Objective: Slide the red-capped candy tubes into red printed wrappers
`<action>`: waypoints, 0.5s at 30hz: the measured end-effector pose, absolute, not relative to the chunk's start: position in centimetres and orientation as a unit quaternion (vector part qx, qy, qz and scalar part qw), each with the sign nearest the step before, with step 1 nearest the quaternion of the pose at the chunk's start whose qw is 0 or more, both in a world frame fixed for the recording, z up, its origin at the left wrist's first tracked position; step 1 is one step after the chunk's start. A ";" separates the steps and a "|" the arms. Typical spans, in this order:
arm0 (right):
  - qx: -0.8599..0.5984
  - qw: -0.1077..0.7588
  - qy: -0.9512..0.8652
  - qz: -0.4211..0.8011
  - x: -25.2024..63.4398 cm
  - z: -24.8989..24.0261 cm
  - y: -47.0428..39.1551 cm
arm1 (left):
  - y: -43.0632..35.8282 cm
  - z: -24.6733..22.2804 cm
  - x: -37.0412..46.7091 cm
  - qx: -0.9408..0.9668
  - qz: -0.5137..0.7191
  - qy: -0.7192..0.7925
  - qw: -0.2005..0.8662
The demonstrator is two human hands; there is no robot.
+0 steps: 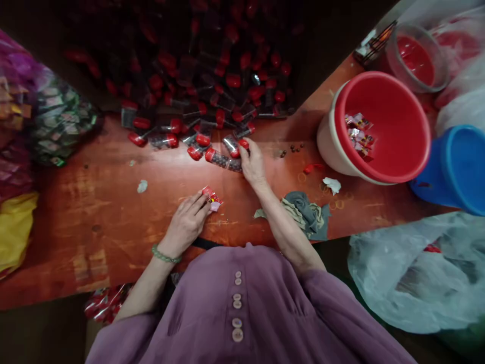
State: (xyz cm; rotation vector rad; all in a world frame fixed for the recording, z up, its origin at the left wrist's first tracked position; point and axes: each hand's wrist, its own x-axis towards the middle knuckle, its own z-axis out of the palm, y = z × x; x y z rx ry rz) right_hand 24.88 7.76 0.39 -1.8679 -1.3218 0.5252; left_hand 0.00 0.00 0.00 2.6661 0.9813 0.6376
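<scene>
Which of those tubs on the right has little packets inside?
The red tub with the cream outside, nearest the right hand: small red-and-white packets lie against its inner wall. The blue tub beside it shows none.

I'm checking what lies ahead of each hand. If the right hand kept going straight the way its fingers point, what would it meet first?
The right hand already touches a red-capped tube. Straight on, it would likely meet the pile of red-capped tubes behind, though depth is hard to judge.
</scene>
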 end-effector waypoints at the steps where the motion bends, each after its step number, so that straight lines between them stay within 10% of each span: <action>1: -0.704 0.422 -0.520 0.234 25.0 0.6 7.3 | -0.1 -0.1 0.1 0.907 0.233 0.334 0.109; 15: -0.454 0.530 -0.328 0.637 24.4 4.7 0.0 | -0.8 0.4 1.4 0.873 0.223 0.405 0.158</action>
